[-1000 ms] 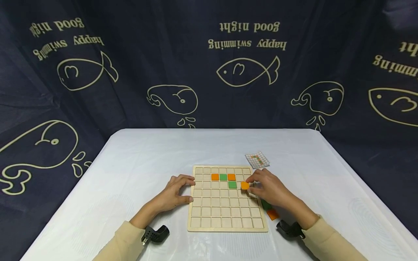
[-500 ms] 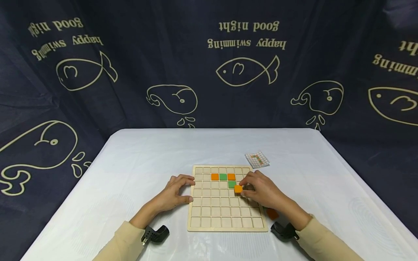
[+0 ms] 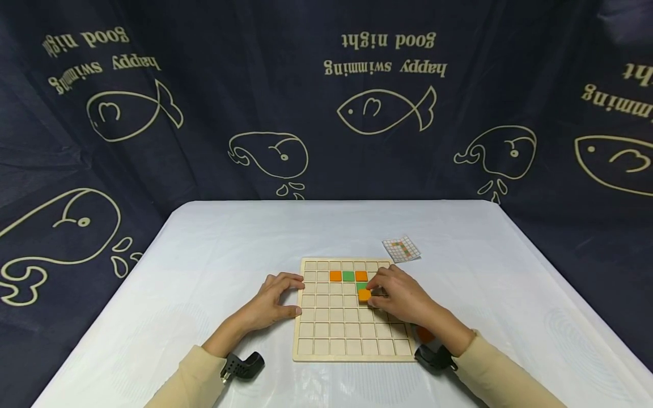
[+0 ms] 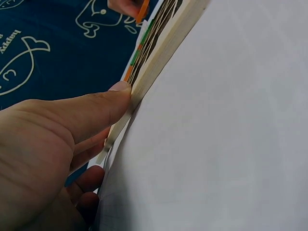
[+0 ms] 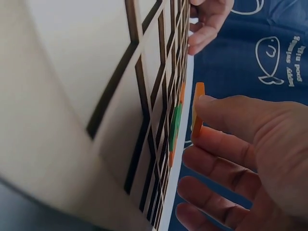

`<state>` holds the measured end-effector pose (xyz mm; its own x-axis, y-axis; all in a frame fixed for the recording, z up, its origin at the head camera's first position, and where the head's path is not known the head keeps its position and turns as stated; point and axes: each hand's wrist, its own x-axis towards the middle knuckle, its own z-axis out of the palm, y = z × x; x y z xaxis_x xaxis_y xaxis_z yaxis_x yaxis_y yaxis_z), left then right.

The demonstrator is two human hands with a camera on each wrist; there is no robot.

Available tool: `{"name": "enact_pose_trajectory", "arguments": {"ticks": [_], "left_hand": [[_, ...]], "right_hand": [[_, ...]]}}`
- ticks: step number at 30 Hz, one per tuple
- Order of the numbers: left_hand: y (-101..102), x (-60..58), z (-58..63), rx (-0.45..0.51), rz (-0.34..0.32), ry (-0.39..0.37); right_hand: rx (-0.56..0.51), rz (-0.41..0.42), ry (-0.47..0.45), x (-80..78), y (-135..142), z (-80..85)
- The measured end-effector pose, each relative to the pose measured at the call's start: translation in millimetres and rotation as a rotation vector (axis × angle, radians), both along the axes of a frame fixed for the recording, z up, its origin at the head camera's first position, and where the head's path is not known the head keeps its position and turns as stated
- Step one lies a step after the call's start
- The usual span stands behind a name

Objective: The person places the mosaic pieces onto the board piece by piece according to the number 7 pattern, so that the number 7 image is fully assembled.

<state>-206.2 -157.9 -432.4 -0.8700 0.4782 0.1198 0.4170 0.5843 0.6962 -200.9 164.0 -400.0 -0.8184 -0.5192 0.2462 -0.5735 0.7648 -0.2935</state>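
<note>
A square wooden grid board (image 3: 329,331) lies on the white table. My right hand (image 3: 403,294) pinches an orange tile (image 3: 364,295) between thumb and index finger, over a cell just below a green tile (image 3: 361,285). In the right wrist view this orange tile (image 5: 198,110) stands off the board's surface. Along one row sit an orange tile (image 3: 335,276), a green tile (image 3: 348,276) and another orange tile (image 3: 361,276). My left hand (image 3: 267,301) touches the board's left edge with thumb and fingertips, as the board edge (image 4: 159,65) in the left wrist view also shows.
A small pattern card (image 3: 402,249) with a printed coloured grid lies behind the board's far right corner. Beside the board's right edge, a loose orange tile (image 3: 425,334) is partly hidden under my right forearm. A dark patterned cloth (image 3: 326,164) hangs behind the table.
My right hand has carried the orange tile leftward from the board's right side to just below the green tile. The left hand has stayed at the board's edge.
</note>
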Motion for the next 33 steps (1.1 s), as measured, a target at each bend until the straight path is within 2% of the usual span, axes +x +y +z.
{"name": "enact_pose_trajectory", "arguments": {"ticks": [33], "left_hand": [[-0.1, -0.2, -0.9, -0.001, 0.005, -0.004]], "right_hand": [[0.031, 0.023, -0.032, -1.6, -0.8, -6.6]]}}
